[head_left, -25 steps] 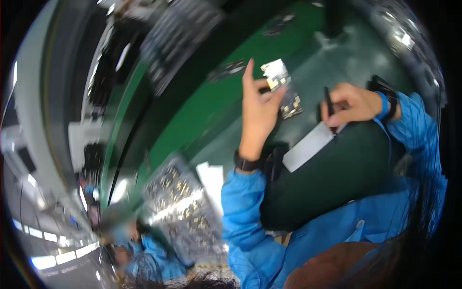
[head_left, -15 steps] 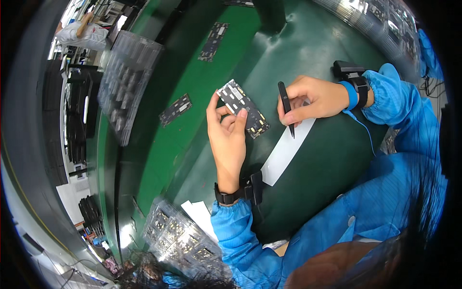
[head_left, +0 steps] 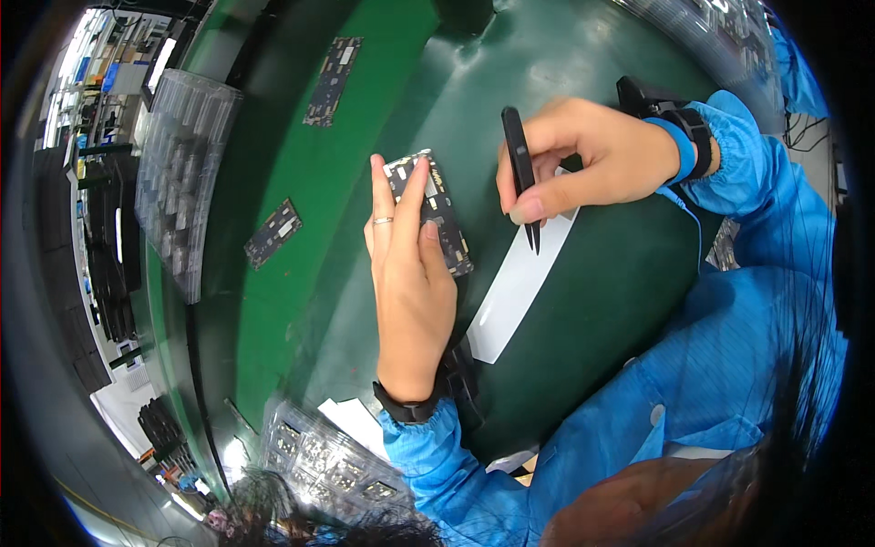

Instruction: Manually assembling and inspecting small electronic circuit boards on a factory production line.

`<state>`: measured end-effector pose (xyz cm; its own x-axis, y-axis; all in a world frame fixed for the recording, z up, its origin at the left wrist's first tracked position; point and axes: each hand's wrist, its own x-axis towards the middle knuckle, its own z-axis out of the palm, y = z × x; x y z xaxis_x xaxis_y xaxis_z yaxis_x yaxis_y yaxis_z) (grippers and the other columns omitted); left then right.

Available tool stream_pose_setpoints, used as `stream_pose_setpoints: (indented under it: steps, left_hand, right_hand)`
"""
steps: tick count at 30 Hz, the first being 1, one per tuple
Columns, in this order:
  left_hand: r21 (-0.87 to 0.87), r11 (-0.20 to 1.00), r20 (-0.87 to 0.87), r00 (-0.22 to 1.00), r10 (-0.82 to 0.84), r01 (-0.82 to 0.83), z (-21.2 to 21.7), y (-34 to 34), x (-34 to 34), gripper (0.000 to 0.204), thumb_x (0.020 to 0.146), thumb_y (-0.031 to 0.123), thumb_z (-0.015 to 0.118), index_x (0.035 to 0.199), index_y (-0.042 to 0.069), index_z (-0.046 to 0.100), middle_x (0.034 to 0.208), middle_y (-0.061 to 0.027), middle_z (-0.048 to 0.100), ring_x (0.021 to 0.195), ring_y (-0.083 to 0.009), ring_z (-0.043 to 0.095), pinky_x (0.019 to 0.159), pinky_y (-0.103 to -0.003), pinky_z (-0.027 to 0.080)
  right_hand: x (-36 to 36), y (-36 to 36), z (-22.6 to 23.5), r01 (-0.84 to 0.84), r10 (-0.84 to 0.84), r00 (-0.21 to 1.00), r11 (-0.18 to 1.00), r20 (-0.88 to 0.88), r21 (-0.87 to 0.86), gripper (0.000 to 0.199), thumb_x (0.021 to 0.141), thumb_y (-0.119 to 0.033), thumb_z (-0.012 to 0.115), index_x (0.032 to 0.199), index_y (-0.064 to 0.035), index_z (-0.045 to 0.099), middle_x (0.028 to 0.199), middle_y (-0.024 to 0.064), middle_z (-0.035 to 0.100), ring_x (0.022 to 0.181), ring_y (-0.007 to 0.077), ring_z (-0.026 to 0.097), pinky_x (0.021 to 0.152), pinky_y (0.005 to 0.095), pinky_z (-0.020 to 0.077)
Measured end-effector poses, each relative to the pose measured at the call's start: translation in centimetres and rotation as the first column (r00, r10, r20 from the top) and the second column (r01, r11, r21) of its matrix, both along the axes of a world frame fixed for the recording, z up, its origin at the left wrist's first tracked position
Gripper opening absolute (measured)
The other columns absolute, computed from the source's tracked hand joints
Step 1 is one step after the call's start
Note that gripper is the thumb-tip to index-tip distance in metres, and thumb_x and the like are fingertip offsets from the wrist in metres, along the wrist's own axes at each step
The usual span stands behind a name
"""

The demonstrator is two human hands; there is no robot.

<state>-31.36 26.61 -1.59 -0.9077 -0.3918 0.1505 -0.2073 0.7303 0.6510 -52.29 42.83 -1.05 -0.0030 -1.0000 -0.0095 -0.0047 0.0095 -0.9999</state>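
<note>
My left hand point(head_left: 410, 296) is on a black circuit board point(head_left: 444, 219) with pale and gold parts. Two of its fingers lie across the board's face, and the thumb rests along it; the fingers partly hide the board. To the right, my right hand point(head_left: 592, 155) pinches black tweezers point(head_left: 518, 150), tips pointing down and slightly apart. Those tips are over a white paper strip point(head_left: 515, 292) on the dark green mat, clear of the board. Black straps circle both wrists, and a blue band with a cord point(head_left: 679, 150) is on the right one.
Two more circuit boards, one far point(head_left: 333, 82) and one nearer point(head_left: 272, 234), lie on the bright green strip at left. Clear plastic trays stand at left point(head_left: 182, 173), lower left point(head_left: 324, 456) and upper right point(head_left: 711, 41). White paper point(head_left: 354, 424) lies beside my left sleeve.
My left hand has gone from holding the board by its edges to laying fingers across its face; the board is turned more upright. My right hand and the tweezers appear higher and further left.
</note>
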Motion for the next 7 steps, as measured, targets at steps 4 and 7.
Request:
stream_pose_setpoints:
  steps: [4, 7]
  left_hand:
    - [-0.145, 0.984, 0.101, 0.988, 0.121, -0.106, -0.6, 2.5, -0.2, 0.052, 0.095, 0.005, 0.071, 0.144, 0.007, 0.058, 0.155, -0.0209, 0.045, 0.133, -0.0445, 0.049, 0.11, -0.052, 0.043]
    - [-0.263, 0.963, 0.181, 0.983, -0.01, 0.058, -1.7, 1.6, 0.1, 0.058, 0.093, 0.009, 0.074, 0.148, 0.01, 0.055, 0.157, -0.0173, 0.044, 0.134, -0.0436, 0.049, 0.11, -0.049, 0.043]
  right_hand:
    - [-1.2, 0.4, 0.0, 0.011, -0.01, 0.995, 1.0, -0.095, 0.005, 0.025, 0.102, -0.026, 0.072, 0.11, -0.0018, 0.07, 0.086, 0.0042, 0.073, 0.076, 0.0083, 0.066, 0.071, 0.025, 0.0558]
    - [-2.1, 1.5, -1.7, 0.057, -0.05, 0.988, 0.997, -0.144, 0.048, 0.025, 0.103, -0.026, 0.071, 0.112, -0.0026, 0.07, 0.088, 0.0047, 0.073, 0.076, 0.0089, 0.067, 0.073, 0.0245, 0.0559]
